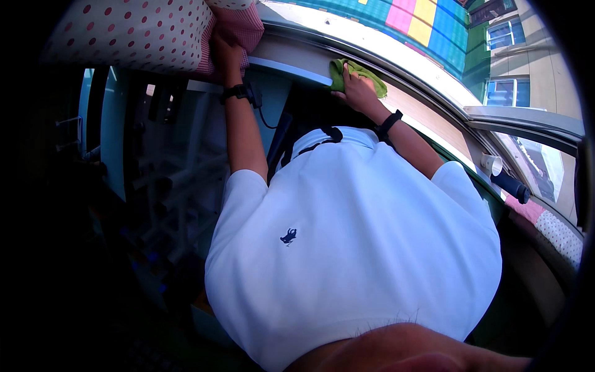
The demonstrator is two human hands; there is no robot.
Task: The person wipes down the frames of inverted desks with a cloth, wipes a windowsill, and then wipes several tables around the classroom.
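My right hand (359, 92) presses a crumpled green cloth (338, 75) onto the window sill (427, 121), close to the window track. One finger lies stretched over the cloth, while the others bend around it. At the upper left my left hand (227, 54) is up at a curtain (139, 34), white with pink dots and a pink checked edge. Folds and shadow cover part of its fingers, which appear closed on the fabric. Both wrists wear dark bands.
A sliding window frame (527, 119) runs along the sill's far side. A white cup (492, 163) and a dark bottle (512, 186) stand and lie at the right end. Another dotted curtain piece (558, 235) hangs there. Dim furniture (180, 180) fills the left side.
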